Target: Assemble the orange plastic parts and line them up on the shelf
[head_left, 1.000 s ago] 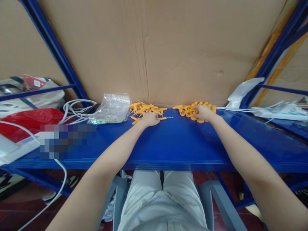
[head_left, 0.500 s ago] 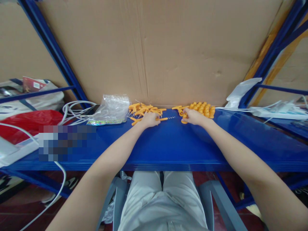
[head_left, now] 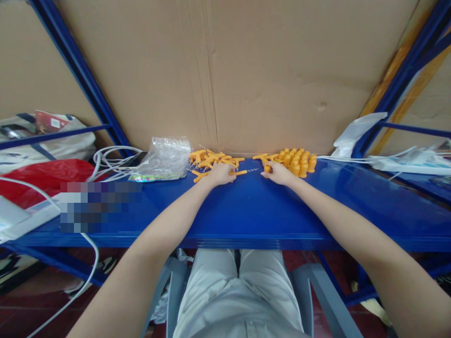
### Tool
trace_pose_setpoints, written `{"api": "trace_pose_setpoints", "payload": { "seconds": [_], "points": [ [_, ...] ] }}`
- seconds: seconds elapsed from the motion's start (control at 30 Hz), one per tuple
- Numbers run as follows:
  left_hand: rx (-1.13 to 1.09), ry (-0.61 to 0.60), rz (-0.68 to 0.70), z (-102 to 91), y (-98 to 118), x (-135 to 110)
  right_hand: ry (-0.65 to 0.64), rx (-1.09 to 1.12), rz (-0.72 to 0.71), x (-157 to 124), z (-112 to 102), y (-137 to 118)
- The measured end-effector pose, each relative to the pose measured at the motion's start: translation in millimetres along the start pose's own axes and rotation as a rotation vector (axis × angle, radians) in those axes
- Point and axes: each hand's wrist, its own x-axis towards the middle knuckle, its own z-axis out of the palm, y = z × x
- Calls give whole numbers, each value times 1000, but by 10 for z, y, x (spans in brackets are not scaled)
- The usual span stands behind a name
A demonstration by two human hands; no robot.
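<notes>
My left hand (head_left: 220, 174) rests on the blue shelf (head_left: 246, 211) with its fingers closed round an orange corkscrew (head_left: 241, 172); the metal spiral points right. Behind that hand lies a heap of orange T-shaped corkscrews (head_left: 211, 160). My right hand (head_left: 278, 173) pinches a small orange cap (head_left: 267, 167) just right of the spiral's tip. A cluster of several orange caps (head_left: 298, 160) stands behind my right hand, against the cardboard.
A crumpled clear plastic bag (head_left: 164, 158) lies left of the heap, with coiled white cables (head_left: 109, 162) beyond it. A red bag (head_left: 42, 176) sits at far left. White bags and cables (head_left: 387, 157) lie at right. A cardboard sheet (head_left: 229, 70) backs the shelf.
My right hand has moved left from the cluster of caps toward the corkscrew's spiral, bringing one cap with it. My left hand has stayed in place on the corkscrew.
</notes>
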Motion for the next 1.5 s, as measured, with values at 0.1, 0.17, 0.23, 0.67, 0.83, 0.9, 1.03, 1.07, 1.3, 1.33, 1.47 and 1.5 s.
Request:
{"api": "trace_pose_setpoints", "payload": {
  "seconds": [0.1, 0.17, 0.23, 0.67, 0.83, 0.9, 1.03, 1.07, 1.3, 1.33, 1.47, 1.5],
  "points": [
    [8, 5, 8, 3, 0, 2, 3, -134, 1, -48, -39, -90],
    [15, 3, 9, 1, 3, 2, -38, -233, 34, -88, -87, -164],
    [18, -1, 11, -2, 8, 1, -64, -314, 43, -121, -134, -225],
    [-27, -2, 12, 20, -19, 14, -44, -330, -40, -111, -140, -206],
    [-25, -6, 9, 28, -29, 25, -25, -257, -21, -97, -116, -149],
    [-20, -5, 7, 33, -29, 22, -15, -223, -52, -86, -100, -118],
    [-36, 42, 36, 52, 1, 6, -2, -149, -207, -65, -55, -93],
    [-49, 65, 54, 60, 12, 3, 7, -124, -253, -60, -42, -91],
    [-333, 265, 88, 198, 18, 91, 172, 27, -412, -35, 16, 48],
    [-389, 280, 81, 226, 8, 114, 199, 40, -434, -31, 21, 74],
    [-576, 308, 54, 297, -21, 169, 265, 60, -487, -20, 43, 125],
    [-602, 308, 42, 300, -21, 169, 266, 61, -490, -19, 48, 126]
  ]
}}
